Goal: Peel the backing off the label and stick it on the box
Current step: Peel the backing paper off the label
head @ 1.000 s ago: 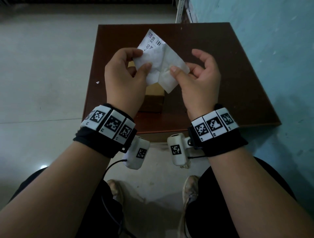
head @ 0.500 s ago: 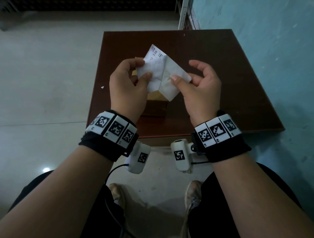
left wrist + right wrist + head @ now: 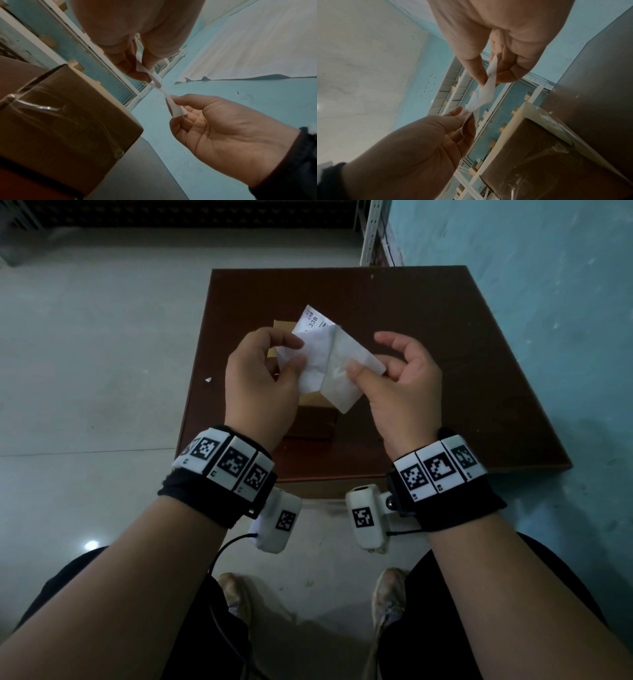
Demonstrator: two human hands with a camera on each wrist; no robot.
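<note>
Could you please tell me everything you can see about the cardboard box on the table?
The cardboard box is plain brown and cuboid, resting on the dark brown table below the person's raised hands. Clear glossy tape runs along its top seam and down a side, wrinkled at the corners. Its flaps look closed. From the head view only slivers show behind the left hand and the paper. Neither hand touches it, and no label is visible on the faces in view.

A dark brown square table [image 3: 428,344] stands on a pale grey tiled floor [image 3: 96,344], close against a blue painted wall [image 3: 548,268]. White perforated metal shelving [image 3: 371,234] runs along that wall.
</note>
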